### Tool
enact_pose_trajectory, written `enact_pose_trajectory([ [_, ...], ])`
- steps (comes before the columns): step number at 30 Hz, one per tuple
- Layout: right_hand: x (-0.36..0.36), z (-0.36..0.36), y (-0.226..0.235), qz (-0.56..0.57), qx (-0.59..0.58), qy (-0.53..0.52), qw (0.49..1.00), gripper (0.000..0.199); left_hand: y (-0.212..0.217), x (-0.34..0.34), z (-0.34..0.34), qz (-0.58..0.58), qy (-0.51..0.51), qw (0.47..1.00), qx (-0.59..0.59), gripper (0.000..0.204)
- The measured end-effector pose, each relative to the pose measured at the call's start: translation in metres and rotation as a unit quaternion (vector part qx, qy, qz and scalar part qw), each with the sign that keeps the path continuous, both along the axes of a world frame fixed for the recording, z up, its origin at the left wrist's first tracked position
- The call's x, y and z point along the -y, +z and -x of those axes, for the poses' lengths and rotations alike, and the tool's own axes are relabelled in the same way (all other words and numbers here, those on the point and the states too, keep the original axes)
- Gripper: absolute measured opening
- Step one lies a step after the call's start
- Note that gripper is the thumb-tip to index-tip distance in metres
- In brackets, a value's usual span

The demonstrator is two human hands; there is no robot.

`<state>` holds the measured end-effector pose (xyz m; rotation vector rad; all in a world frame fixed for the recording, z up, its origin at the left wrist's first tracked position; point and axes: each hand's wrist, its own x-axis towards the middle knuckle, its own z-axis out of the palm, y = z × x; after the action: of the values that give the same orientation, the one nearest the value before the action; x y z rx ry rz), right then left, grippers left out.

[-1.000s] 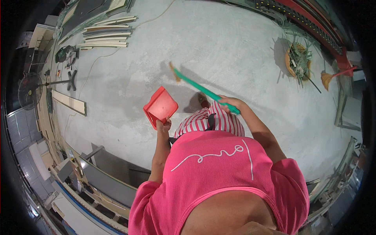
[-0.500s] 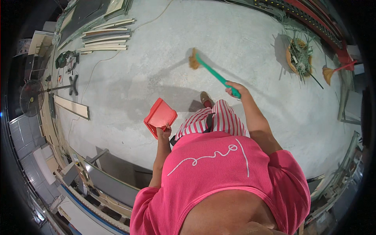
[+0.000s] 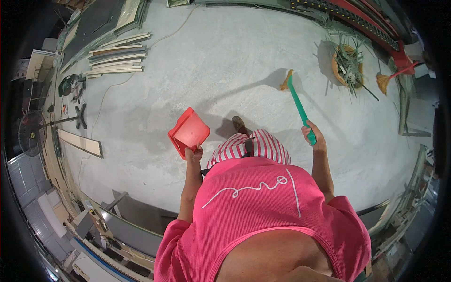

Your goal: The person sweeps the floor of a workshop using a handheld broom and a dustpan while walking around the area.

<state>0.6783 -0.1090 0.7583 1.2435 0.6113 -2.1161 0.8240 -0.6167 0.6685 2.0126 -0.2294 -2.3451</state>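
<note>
A small broom with a green handle (image 3: 298, 104) and brown bristles is gripped near its end by my right hand (image 3: 314, 133). Its bristles (image 3: 285, 81) point away from me toward the far right; whether they touch the floor I cannot tell. At my left side, my left hand (image 3: 193, 153) is closed around the near end of a red dustpan (image 3: 190, 131). Nothing can be made out in the pan. My shoe (image 3: 239, 124) shows on the grey floor between the two tools.
A round basket (image 3: 342, 70) full of green strips stands at the far right, with a red-handled broom (image 3: 384, 83) beside it. Long boards (image 3: 117, 60) lie stacked at the far left. A standing fan (image 3: 35, 133) is at the left, and a cable (image 3: 107, 91) crosses the floor.
My right hand has swung the broom to the right, and its bristles have moved well away from the middle. The dustpan, still in my left hand, has shifted slightly forward.
</note>
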Motion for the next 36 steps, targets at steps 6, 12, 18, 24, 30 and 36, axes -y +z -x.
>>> enact_pose_trajectory([
  [6,0.032,-0.018,0.026,0.048,-0.044,0.188,0.980,0.035,-0.006,-0.003,0.009,-0.011,-0.046,0.999,-0.012,0.038],
  [12,0.080,-0.011,0.015,0.050,-0.042,0.314,0.947,0.047,-0.003,-0.004,0.018,0.017,-0.043,0.999,0.024,0.047],
  [18,0.040,-0.029,-0.013,0.030,-0.042,0.213,0.976,0.037,-0.004,0.007,0.013,0.007,-0.053,0.999,-0.007,0.043],
  [24,-0.021,-0.038,-0.019,-0.016,-0.006,0.121,0.992,0.022,-0.019,0.015,0.001,-0.019,-0.046,0.998,-0.038,0.031],
  [30,-0.018,-0.037,0.016,-0.116,-0.041,0.165,0.979,0.035,-0.017,0.004,0.013,-0.025,-0.070,0.997,-0.009,0.035],
  [36,0.058,0.019,0.052,-0.046,-0.094,0.348,0.932,0.046,-0.020,0.025,0.003,-0.036,-0.031,0.999,-0.004,0.033],
])
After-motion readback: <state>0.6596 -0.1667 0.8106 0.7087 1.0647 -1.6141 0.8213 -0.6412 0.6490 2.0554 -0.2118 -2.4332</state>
